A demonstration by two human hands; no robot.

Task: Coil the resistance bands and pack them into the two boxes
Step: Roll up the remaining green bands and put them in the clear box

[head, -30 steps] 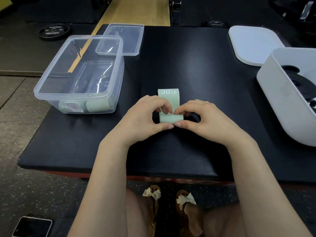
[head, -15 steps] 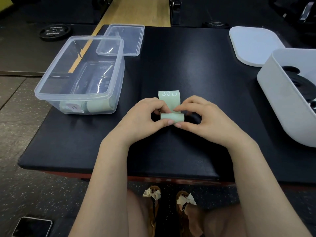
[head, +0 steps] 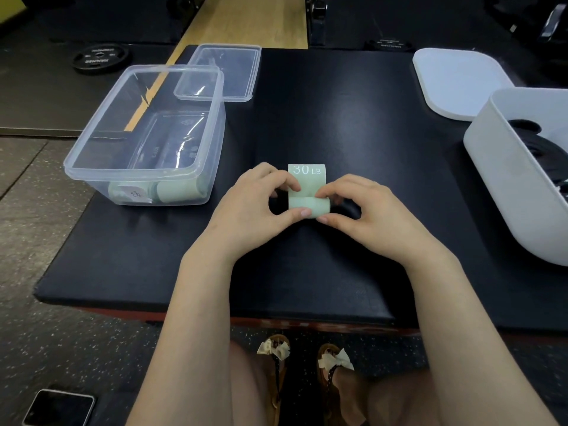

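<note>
A pale green resistance band (head: 308,192), printed "30 LB", lies partly rolled on the black table (head: 338,118). Its rolled end faces me and a short flat tail points away. My left hand (head: 255,210) pinches the roll's left end between thumb and fingers. My right hand (head: 365,213) pinches the right end the same way. A clear plastic box (head: 144,133) stands at the left with rolled green bands in its near end. A white box (head: 519,179) at the right edge holds dark coiled bands.
A clear lid (head: 221,72) lies behind the clear box and a white lid (head: 458,81) behind the white box. A phone (head: 58,408) lies on the floor at lower left, a weight plate (head: 101,58) on the floor at far left. My sandalled feet show under the table edge.
The roll has grown and moved a little away from me, so the flat tail with the "30 LB" print is shorter. Both hands shifted forward with it.
</note>
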